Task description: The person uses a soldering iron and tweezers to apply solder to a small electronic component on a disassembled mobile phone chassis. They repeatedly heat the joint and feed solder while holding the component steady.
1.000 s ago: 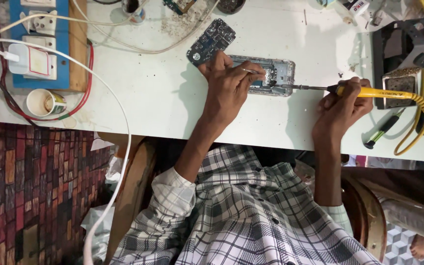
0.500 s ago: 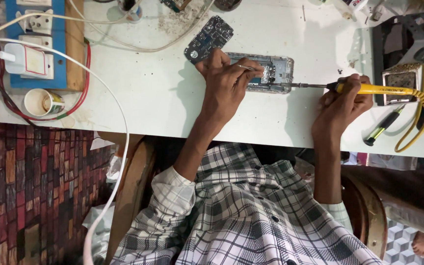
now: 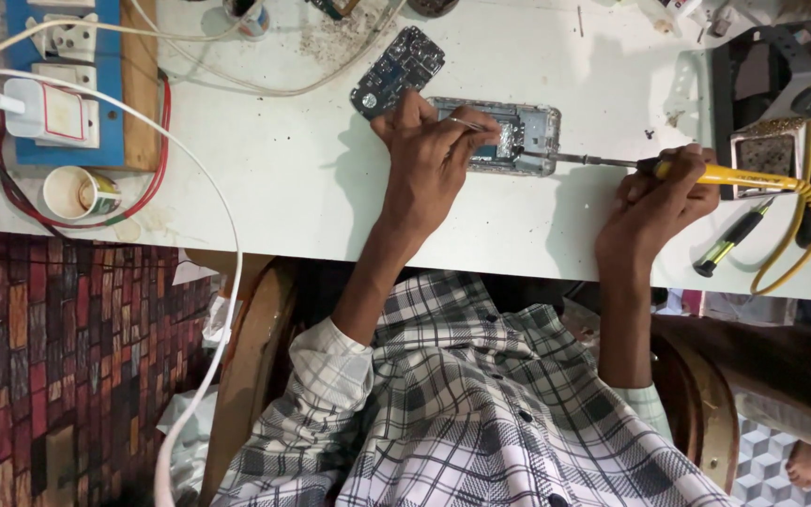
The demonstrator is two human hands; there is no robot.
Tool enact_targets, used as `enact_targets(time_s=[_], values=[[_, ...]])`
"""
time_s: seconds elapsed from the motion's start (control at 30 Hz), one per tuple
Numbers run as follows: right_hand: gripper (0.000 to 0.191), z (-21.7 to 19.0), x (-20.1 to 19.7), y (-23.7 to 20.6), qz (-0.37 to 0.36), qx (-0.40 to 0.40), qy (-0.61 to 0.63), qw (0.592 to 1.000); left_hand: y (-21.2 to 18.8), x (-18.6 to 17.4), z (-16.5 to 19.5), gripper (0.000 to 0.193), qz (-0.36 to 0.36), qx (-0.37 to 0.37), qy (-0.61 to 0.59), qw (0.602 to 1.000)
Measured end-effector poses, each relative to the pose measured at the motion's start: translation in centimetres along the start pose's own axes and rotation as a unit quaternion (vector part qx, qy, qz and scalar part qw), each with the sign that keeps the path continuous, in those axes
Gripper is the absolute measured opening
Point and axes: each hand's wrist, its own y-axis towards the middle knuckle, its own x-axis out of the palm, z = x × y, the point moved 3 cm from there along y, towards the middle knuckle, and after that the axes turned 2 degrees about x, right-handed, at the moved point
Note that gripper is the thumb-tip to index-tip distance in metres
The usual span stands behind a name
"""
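Both hands barely shifted, left hand (image 3: 434,155) pinching tweezers (image 3: 469,123) over phone frame (image 3: 509,136), right hand (image 3: 654,192) gripping soldering iron (image 3: 715,174), tip hidden

From my seat the soldering iron (image 3: 706,173) shows a glossy yellow plastic handle and a dull metal shaft. The opened phone frame (image 3: 518,136) looks like bare, shiny metal. The table (image 3: 283,178) is matt white, smudged laminate. I read the shirt sleeve (image 3: 330,376) as soft checked cloth, the cup (image 3: 77,192) as paper.
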Motion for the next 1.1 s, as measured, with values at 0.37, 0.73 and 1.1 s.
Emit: enact_targets(time_s=[0.37,0.73,1.1], values=[[0.025,1.0,0.6,-0.6,-0.012,-0.005,0.023,1.000,-0.4,-1.1,-0.9,0.014,-0.015,-0.023,-0.004,1.000],[0.026,0.6,-1.1,0.2,0.000,-0.029,0.019,0.999,0.3,0.0,0.3,0.020,-0.003,0.003,-0.010,1.000],[0.022,0.5,-1.4,0.4,-0.040,-0.002,0.026,0.999,0.2,0.5,0.0,0.011,-0.002,-0.014,-0.045,0.999]])
